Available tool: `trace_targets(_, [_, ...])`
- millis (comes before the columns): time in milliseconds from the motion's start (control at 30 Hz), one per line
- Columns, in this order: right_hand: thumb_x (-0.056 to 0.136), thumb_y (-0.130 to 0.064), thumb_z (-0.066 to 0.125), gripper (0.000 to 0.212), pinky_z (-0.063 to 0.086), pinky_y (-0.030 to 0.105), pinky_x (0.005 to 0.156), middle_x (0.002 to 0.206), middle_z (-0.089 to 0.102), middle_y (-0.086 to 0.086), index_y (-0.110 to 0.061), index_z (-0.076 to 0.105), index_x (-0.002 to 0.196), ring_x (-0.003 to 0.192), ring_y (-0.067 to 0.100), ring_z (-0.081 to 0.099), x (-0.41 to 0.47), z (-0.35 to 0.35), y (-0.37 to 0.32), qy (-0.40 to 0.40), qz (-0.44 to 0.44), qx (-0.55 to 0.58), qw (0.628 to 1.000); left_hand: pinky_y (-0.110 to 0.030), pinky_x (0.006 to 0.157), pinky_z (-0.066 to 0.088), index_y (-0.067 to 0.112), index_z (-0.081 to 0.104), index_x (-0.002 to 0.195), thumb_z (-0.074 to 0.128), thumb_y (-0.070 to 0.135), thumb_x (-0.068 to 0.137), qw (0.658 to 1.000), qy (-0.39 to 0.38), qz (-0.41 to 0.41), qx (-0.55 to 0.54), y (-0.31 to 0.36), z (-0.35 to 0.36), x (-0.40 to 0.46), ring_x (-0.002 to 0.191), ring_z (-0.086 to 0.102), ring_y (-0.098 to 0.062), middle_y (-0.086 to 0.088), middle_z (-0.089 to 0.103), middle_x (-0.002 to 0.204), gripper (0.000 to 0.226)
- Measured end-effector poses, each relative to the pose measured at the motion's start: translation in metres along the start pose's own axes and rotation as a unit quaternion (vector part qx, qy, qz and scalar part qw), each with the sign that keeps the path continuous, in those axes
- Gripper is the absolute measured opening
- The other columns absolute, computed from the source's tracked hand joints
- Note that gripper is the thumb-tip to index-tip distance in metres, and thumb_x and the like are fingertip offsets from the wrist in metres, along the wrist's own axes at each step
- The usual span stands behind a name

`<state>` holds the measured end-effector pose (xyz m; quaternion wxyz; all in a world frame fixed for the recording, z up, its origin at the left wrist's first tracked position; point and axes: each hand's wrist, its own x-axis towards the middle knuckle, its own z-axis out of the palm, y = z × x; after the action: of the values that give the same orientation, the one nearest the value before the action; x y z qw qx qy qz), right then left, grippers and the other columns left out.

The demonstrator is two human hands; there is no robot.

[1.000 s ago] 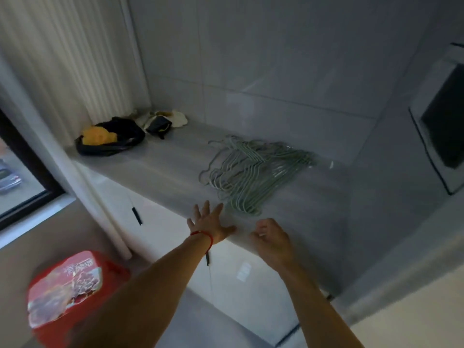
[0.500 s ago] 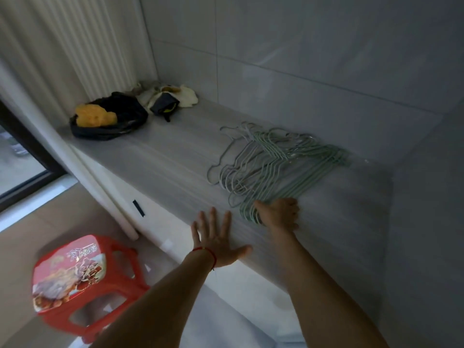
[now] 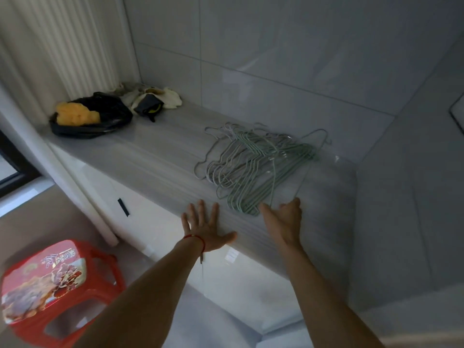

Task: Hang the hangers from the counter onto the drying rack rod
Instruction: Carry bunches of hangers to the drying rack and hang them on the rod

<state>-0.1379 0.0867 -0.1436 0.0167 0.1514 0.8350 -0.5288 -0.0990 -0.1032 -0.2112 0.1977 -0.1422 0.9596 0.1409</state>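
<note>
A pile of thin pale green and grey wire hangers (image 3: 253, 167) lies on the grey counter (image 3: 155, 162), near the right corner wall. My right hand (image 3: 283, 222) is at the pile's near end, thumb out and fingers curled round the bottom wire of one grey hanger (image 3: 316, 146). That hanger slants up away from the pile toward the wall. My left hand (image 3: 204, 228), with a red string at the wrist, rests flat on the counter's front edge, fingers spread. No drying rack rod is in view.
A black bag holding something yellow (image 3: 88, 116) and crumpled cloths (image 3: 153, 99) sit at the counter's far left by a curtain (image 3: 57, 46). White cabinet doors run below the counter. A red plastic stool (image 3: 50, 285) stands on the floor at lower left.
My right hand reached the near end of the hanger pile, closed on it, and now has one hanger tilted up off the pile. My left hand stayed flat on the counter edge.
</note>
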Motion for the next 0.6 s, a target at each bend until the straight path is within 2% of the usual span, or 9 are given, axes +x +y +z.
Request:
trace_targets(67, [0.076, -0.028, 0.076, 0.065, 0.058, 0.033, 0.075, 0.120, 0.055, 0.010, -0.008, 0.045, 0.129, 0.097, 0.025, 0.064, -0.024, -0.009, -0.001, -0.026, -0.035, 0.028, 0.999, -0.062, 0.122, -0.001, 0.032, 0.011, 0.161, 0.039, 0.083, 0.085, 0.999, 0.002, 0.012, -0.035, 0.001, -0.016, -0.008, 0.155, -0.010, -0.040, -0.011, -0.007, 0.170, 0.097])
trace_targets(133, [0.077, -0.022, 0.075, 0.048, 0.050, 0.021, 0.060, 0.105, 0.060, 0.006, -0.013, 0.050, 0.116, 0.082, 0.015, 0.062, -0.049, -0.016, -0.003, -0.073, -0.069, 0.052, 0.994, -0.058, 0.121, 0.017, 0.024, 0.046, 0.147, 0.046, 0.070, 0.092, 0.985, 0.055, 0.028, -0.163, 0.011, -0.035, -0.031, 0.150, 0.024, -0.034, -0.010, 0.035, 0.160, 0.072])
trace_targets(167, [0.079, -0.016, 0.073, 0.039, 0.046, 0.017, 0.056, 0.099, 0.060, 0.005, -0.013, 0.052, 0.111, 0.075, 0.012, 0.059, -0.061, -0.017, -0.002, -0.103, -0.081, 0.067, 0.989, -0.052, 0.119, 0.028, 0.022, 0.055, 0.140, 0.051, 0.064, 0.095, 0.953, 0.096, 0.030, -0.285, 0.017, -0.042, -0.050, 0.144, 0.038, -0.030, -0.007, 0.050, 0.149, 0.062])
trace_targets(233, [0.082, -0.010, 0.070, 0.036, 0.049, 0.017, 0.055, 0.097, 0.063, 0.007, -0.016, 0.054, 0.114, 0.071, 0.011, 0.060, -0.085, -0.017, -0.004, -0.191, -0.079, 0.120, 0.971, -0.038, 0.106, 0.043, 0.020, 0.067, 0.127, 0.058, 0.055, 0.096, 0.817, 0.109, 0.022, -0.566, 0.032, -0.052, -0.095, 0.130, 0.056, -0.024, 0.000, 0.067, 0.128, 0.048])
trace_targets(300, [0.082, -0.017, 0.072, 0.054, 0.058, 0.028, 0.072, 0.111, 0.069, 0.004, -0.025, 0.050, 0.131, 0.087, 0.013, 0.070, -0.106, -0.013, -0.005, -0.296, -0.048, 0.188, 0.935, -0.038, 0.092, 0.051, 0.018, 0.071, 0.115, 0.058, 0.055, 0.095, 0.699, 0.055, 0.012, -0.713, 0.037, -0.057, -0.135, 0.113, 0.066, -0.024, -0.002, 0.073, 0.116, 0.044])
trace_targets(367, [0.082, -0.027, 0.075, 0.067, 0.058, 0.046, 0.089, 0.117, 0.070, 0.005, -0.035, 0.043, 0.140, 0.102, 0.026, 0.072, -0.130, -0.011, -0.001, -0.377, -0.032, 0.197, 0.904, -0.038, 0.077, 0.055, 0.016, 0.075, 0.101, 0.064, 0.048, 0.094, 0.646, 0.053, 0.011, -0.762, 0.030, -0.052, -0.170, 0.096, 0.070, -0.026, -0.009, 0.074, 0.109, 0.035])
trace_targets(433, [0.092, -0.016, 0.069, 0.057, 0.057, 0.049, 0.091, 0.117, 0.071, 0.009, -0.033, 0.044, 0.139, 0.103, 0.030, 0.072, -0.153, -0.011, 0.010, -0.442, -0.068, 0.182, 0.876, -0.038, 0.069, 0.057, 0.008, 0.075, 0.101, 0.071, 0.037, 0.092, 0.625, 0.093, -0.014, -0.775, 0.016, -0.039, -0.205, 0.091, 0.070, -0.028, -0.015, 0.072, 0.111, 0.030])
trace_targets(500, [0.096, -0.004, 0.062, 0.050, 0.059, 0.044, 0.090, 0.116, 0.073, 0.009, -0.031, 0.047, 0.136, 0.104, 0.027, 0.073, -0.179, -0.017, 0.020, -0.527, -0.051, 0.188, 0.827, -0.040, 0.069, 0.060, 0.000, 0.070, 0.105, 0.075, 0.034, 0.090, 0.615, 0.127, -0.048, -0.777, 0.002, -0.019, -0.243, 0.088, 0.067, -0.030, -0.018, 0.068, 0.105, 0.038])
trace_targets(600, [0.092, -0.019, 0.065, 0.043, 0.061, 0.043, 0.089, 0.117, 0.073, 0.010, -0.029, 0.050, 0.131, 0.101, 0.027, 0.074, -0.219, -0.030, 0.034, -0.637, -0.087, 0.109, 0.758, -0.047, 0.074, 0.059, 0.001, 0.068, 0.100, 0.077, 0.035, 0.088, 0.592, 0.184, -0.090, -0.779, -0.011, 0.019, -0.306, 0.078, 0.061, -0.033, -0.021, 0.061, 0.091, 0.038])
